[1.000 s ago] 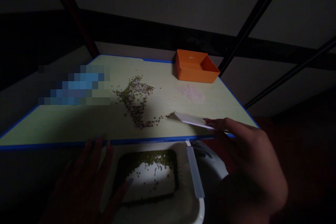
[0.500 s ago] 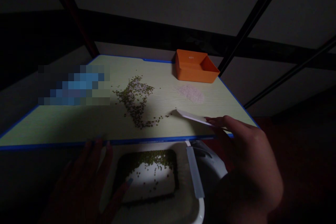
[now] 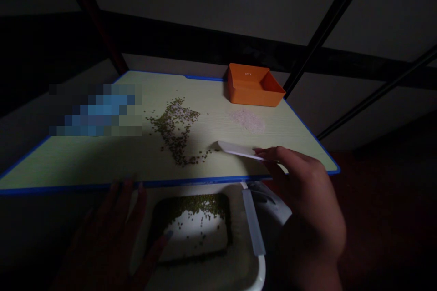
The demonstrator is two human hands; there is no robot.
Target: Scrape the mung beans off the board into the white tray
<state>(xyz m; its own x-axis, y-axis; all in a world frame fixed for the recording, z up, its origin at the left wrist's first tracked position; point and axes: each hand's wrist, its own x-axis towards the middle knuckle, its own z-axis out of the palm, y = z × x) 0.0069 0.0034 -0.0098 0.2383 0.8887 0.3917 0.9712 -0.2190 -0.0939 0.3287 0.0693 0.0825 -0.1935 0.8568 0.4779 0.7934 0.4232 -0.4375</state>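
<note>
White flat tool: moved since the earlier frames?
Yes, leftward. Judged against the orange box, the white flat tool now sits further left, nearer the pile of green grains.

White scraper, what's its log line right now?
right hand: holds white scraper | tip: near scattered green grains | left hand: at white tub | orange box: behind pale grains

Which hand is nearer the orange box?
Right. The right hand is in front of the orange box, slightly right; the left hand is farther off, well to its left.
</note>
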